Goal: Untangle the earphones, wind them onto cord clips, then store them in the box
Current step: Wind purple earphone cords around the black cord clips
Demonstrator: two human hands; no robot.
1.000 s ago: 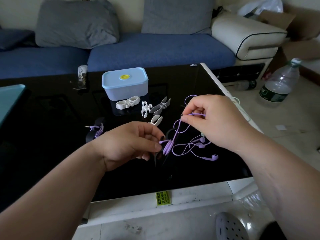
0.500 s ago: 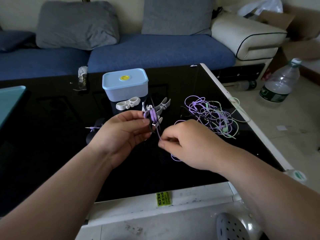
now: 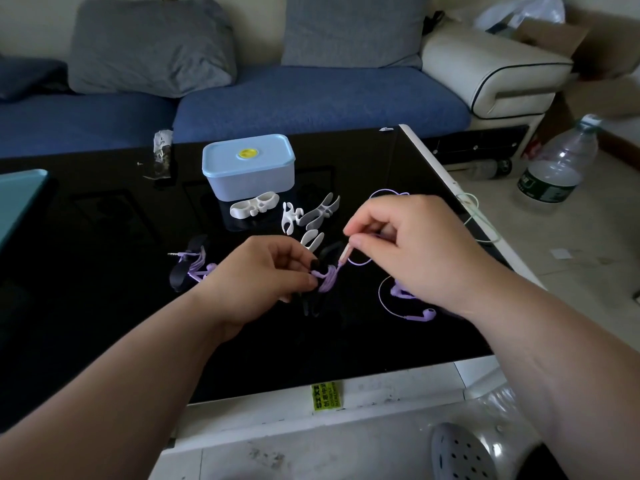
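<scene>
1. The left hand (image 3: pixel 273 271) reaches in from the near side, well in front of the light-blue lidded box (image 3: pixel 247 168). Its palm is turned inward and its fingers are curled. Thumb and fingertips pinch a black cord clip (image 3: pixel 313 299) just above the black glass table (image 3: pixel 104 306).
2. Several turns of the purple earphones (image 3: pixel 327 280) are wound round that clip.
3. The right hand (image 3: pixel 412 247) hovers front-right of the box, knuckles up. Its thumb and forefinger pinch a pale, stiff section of the same cord, which slants down toward the clip. The other fingers are folded loosely.
4. A slack loop runs from the clip under the right hand, and one earbud (image 3: pixel 422 315) lies on the table farther front-right of the box.
5. Four white cord clips (image 3: pixel 254 206) lie just in front of the box. A wound purple set on another black clip (image 3: pixel 192 268) lies front-left of it.
6. A green cord (image 3: pixel 474 216) drapes over the table edge right of the box.
7. Compared with half a second ago, the right hand is higher and farther right, and it hides the purple-and-green tangle seen then. The left hand and its clip are lower and nearer the person, and the earbud is now in view.
</scene>
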